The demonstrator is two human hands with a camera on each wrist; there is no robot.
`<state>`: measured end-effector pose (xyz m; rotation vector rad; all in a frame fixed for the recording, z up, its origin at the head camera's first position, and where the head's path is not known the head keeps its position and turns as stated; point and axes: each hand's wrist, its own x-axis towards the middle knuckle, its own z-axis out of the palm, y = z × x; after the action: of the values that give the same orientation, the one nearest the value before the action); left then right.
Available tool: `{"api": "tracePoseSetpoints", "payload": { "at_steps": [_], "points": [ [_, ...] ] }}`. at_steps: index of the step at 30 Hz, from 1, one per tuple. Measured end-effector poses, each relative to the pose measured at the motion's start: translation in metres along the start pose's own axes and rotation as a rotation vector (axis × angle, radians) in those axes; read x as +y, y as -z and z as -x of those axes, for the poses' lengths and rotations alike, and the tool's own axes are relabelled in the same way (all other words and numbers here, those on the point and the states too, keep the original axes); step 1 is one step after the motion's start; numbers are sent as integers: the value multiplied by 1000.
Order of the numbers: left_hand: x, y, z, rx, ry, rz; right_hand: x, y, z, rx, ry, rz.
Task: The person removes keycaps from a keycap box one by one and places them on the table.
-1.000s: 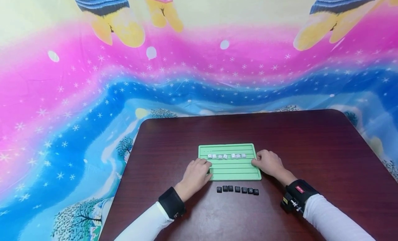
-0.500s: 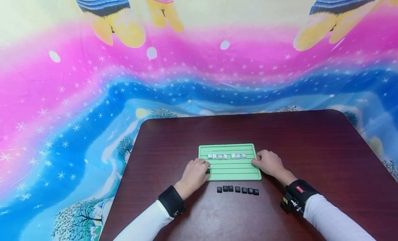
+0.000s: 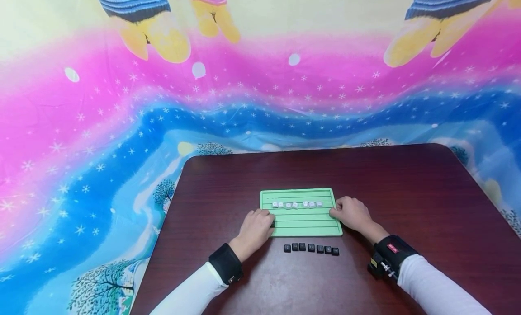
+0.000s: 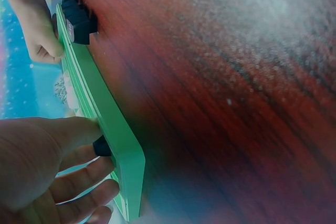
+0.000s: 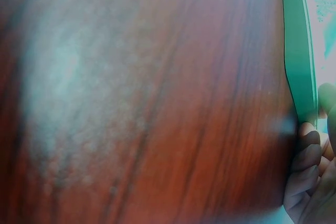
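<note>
A green ridged board [image 3: 307, 223] lies on the table, with a row of several white keycaps [image 3: 295, 205] across its upper part. My left hand [image 3: 254, 231] is over the board's left edge. In the left wrist view, its thumb and fingers pinch a black keycap [image 4: 102, 147] at the board's surface; the fingers mostly hide it in the head view. At the opposite side, my right hand [image 3: 354, 212] grips the board's right edge between thumb and curled fingers. Several black keycaps [image 3: 311, 248] form a row on the table just below the board's near edge.
The dark red-brown table [image 3: 228, 179] shows wood grain and a rounded far right corner. Behind it hangs a colourful cloth backdrop [image 3: 260, 80]. Black straps with small cameras [image 3: 392, 254] are on both wrists.
My left thumb and fingers have shifted slightly at the board's left side, and the black keycap there, briefly seen half a second ago, is now mostly covered. The right hand keeps its place.
</note>
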<state>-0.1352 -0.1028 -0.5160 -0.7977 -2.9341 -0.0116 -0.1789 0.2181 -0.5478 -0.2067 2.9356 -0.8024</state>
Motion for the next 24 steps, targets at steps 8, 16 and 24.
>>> {"api": "tracePoseSetpoints", "payload": {
  "at_steps": [8,16,24],
  "points": [
    [-1,-2,1,26,-12,-8,1,-1,0,7,9,8],
    [-1,-3,1,45,-15,-10,1,-1,0,3,7,14],
    [0,1,1,44,-5,-1,0,0,0,1,4,4]
  ]
}}
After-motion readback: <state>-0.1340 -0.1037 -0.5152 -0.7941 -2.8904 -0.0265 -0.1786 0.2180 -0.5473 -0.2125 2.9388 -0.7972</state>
